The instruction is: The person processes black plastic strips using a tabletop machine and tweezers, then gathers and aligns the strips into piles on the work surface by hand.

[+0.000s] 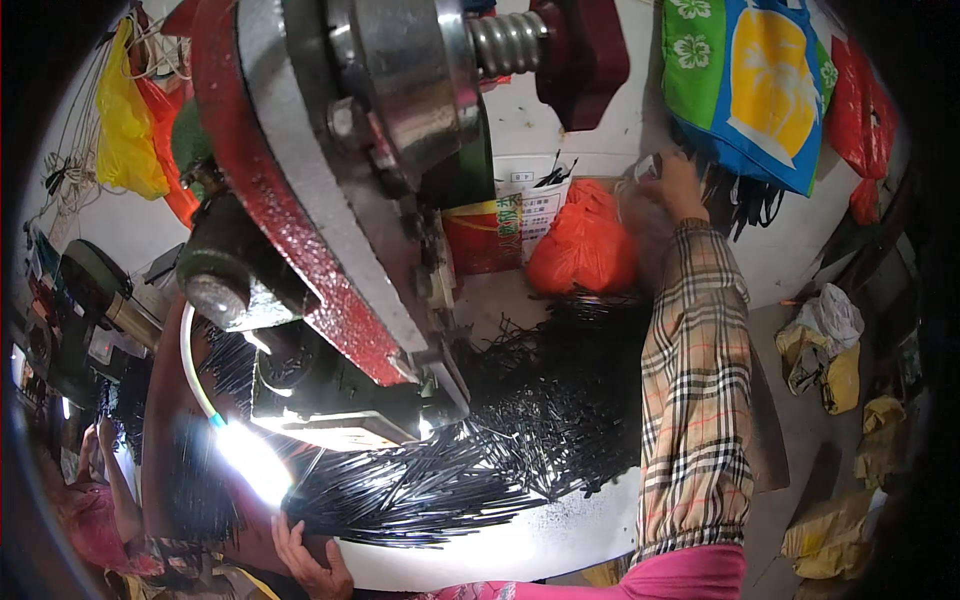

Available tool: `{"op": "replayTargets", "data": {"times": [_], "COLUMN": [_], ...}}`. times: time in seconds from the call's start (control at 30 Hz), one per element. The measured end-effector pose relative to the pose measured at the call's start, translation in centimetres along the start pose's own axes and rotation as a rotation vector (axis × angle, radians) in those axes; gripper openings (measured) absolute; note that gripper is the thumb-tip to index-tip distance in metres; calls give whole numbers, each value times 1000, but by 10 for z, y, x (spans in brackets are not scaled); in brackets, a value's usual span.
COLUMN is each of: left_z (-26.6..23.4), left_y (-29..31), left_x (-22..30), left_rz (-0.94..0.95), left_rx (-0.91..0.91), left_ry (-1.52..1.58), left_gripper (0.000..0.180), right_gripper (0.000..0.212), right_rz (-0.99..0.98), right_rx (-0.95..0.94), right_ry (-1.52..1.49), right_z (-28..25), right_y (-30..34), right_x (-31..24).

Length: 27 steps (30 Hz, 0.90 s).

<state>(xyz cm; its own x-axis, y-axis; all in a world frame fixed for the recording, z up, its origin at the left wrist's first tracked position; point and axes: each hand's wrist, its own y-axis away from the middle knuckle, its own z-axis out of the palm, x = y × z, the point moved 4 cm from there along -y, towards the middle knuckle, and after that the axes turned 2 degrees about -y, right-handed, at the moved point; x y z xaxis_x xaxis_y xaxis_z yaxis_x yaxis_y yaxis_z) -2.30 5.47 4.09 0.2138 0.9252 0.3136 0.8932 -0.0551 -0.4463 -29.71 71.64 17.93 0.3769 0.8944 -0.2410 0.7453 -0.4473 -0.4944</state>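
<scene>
machine (290, 180) looms over a heap of black strips (515, 450), the front ones lying mostly left to right; behind it sits a red bag (583, 245). left hand (312, 560), the nearer, is unclenched, strips just beyond and rightward; right hand (682, 188) is near the bag, its grasp impossible to tell.

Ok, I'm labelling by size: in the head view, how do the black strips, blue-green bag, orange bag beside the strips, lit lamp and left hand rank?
1. Black strips
2. Blue-green bag
3. Orange bag
Smallest: left hand and lit lamp, too alike to rank.
</scene>
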Motion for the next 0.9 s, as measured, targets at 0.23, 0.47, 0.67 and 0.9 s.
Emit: {"op": "replayTargets", "data": {"times": [0.23, 0.47, 0.67, 0.9], "left_z": [4, 3, 3, 2], "left_y": [-1, -3, 0, 4], "left_x": [-4, -8, -14, -23], "left_rz": [9, 31, 75, 99], "left_rx": [-35, -12, 4, 19], "left_ry": [10, 17, 38, 101], "left_gripper": [45, 45, 45, 44], "right_gripper": [58, 49, 39, 31], "right_rz": [-139, -262, -475, -194], "right_rx": [-206, 200, 132, -164], "right_ry": [44, -173, -393, -803], "right_z": [49, 14, -42, -71], "right_y": [-21, 40, 186, 395], "right_x": [28, 1, -96, -180]}}
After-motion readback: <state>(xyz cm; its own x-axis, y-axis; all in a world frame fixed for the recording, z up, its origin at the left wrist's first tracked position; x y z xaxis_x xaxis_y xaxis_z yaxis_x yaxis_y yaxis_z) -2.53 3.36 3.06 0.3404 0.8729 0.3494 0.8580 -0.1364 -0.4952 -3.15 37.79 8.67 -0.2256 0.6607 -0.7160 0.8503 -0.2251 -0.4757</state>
